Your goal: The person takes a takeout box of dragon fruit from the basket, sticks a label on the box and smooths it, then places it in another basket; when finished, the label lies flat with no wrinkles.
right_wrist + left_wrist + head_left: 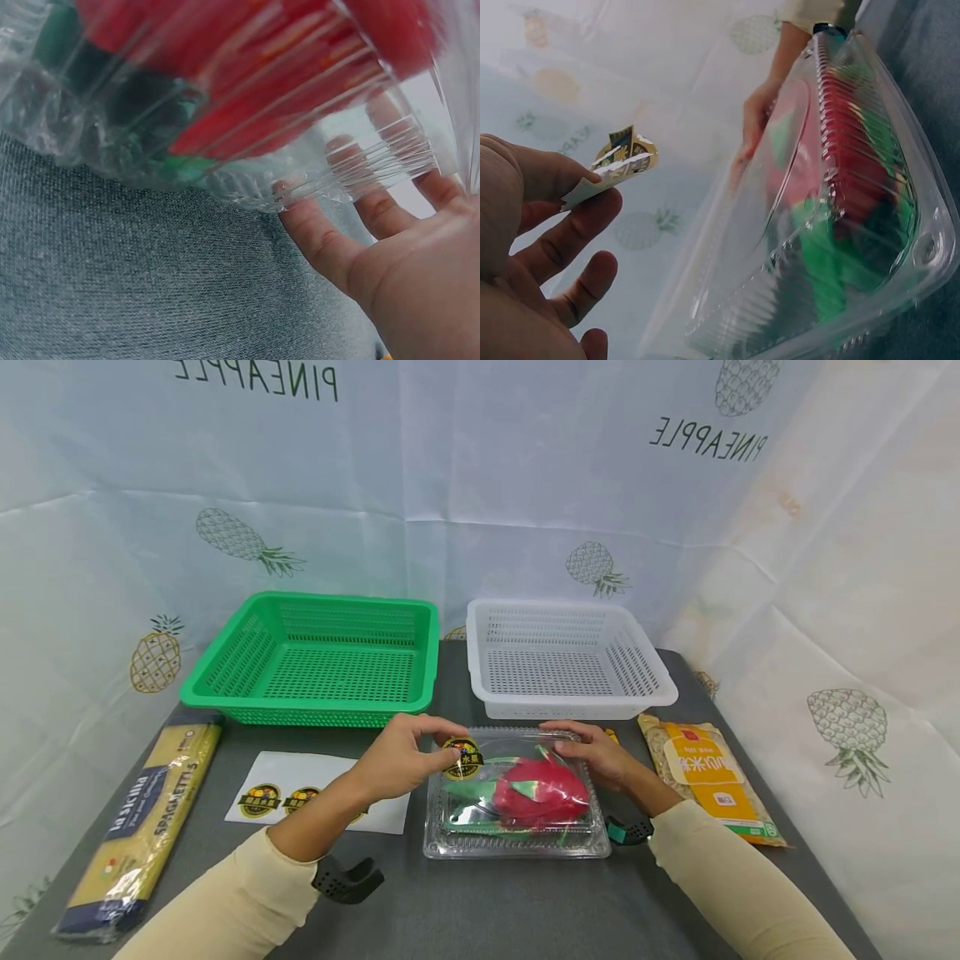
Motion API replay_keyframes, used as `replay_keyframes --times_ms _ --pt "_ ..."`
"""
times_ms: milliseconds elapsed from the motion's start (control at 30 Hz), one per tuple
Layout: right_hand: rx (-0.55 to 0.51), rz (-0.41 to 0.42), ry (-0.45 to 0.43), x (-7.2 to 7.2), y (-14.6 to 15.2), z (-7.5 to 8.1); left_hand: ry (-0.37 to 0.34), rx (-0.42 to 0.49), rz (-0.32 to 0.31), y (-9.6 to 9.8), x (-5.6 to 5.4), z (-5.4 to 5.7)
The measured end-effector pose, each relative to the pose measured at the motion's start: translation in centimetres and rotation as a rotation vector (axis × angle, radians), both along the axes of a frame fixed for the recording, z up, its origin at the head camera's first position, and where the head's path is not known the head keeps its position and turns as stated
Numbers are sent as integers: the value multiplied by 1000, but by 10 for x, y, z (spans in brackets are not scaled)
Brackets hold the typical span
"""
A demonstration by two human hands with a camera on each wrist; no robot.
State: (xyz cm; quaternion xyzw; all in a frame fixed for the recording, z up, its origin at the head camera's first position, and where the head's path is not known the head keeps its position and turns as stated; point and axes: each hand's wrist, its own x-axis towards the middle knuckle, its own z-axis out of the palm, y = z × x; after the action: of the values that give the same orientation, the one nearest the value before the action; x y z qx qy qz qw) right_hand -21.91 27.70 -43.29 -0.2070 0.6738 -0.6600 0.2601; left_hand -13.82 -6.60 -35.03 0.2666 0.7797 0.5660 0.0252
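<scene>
Sticker (462,758) pinched above a clear box (517,850) of dragon fruit (543,793)

From my station I see the sticker, round, black and gold, curling in the air over the far left part of the box's lid; the left wrist view shows it apart from the plastic. The left hand (405,758) has it clamped between thumb and fingertip, while the lower fingers hang free of it.

Under the lid lies the dragon fruit, red with green scales. The box sits flat on the dark grey table (487,914), between my two arms. My right hand (603,758) touches the box at its far right corner, its fingers fairly straight and spread apart against the plastic rather than wrapped round it. A small yellow bit shows just behind that hand, too little for me to name.

Left of the box, a white sheet (387,822) carries more such stickers, partly hidden by my left forearm. Farther left lies a spaghetti pack (153,818); to the right, a yellow and orange food bag (712,768). Behind stand a green basket (307,703) and, beside it, a white basket (573,702). A pale cloth (510,460) with pineapple prints hangs behind the table.
</scene>
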Motion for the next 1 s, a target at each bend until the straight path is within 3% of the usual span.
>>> replay_keyframes --times_ms 433,633,767,1000 --pt "59 -31 -1 1 -1 2 27 -41 -73 41 -10 -9" --pt "70 -31 1 1 -3 3 22 -77 -58 53 -14 -14" --pt "73 -34 -1 1 -2 3 39 -150 -29 58 -16 -17" --pt "65 -25 -2 0 -2 2 5 -208 -20 64 -16 -22"
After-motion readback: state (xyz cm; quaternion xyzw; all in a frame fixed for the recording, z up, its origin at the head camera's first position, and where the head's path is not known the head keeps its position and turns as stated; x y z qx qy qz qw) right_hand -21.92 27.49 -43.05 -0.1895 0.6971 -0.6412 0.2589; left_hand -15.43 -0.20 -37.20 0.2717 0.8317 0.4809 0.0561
